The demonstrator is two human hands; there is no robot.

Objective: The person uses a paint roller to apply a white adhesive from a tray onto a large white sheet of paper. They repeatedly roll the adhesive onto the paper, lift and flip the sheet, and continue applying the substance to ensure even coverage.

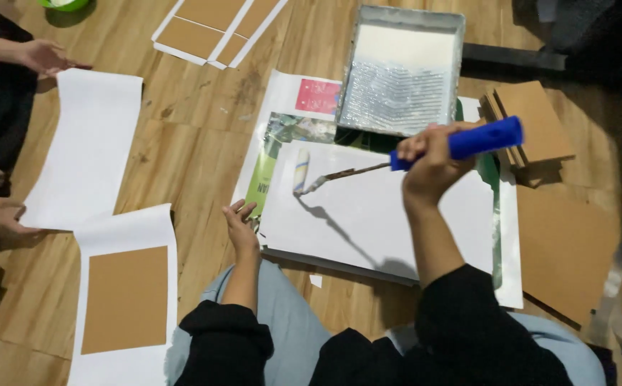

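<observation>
— What's the right hand (429, 161) doing?

— It's wrapped tight round the blue handle of a paint roller (368, 161), whose small head rests near the left edge of the white sheet (375, 207) on the floor.

— And the left hand (241, 223)?

— Fingers spread, pressing on that sheet's near left corner, I'd judge to stop it sliding.

— Why the tray (404, 68) there?

— It sits just beyond the sheet, within reach. A co-worker's hands (43, 56) smooth another white sheet (86, 146) further left.
</observation>
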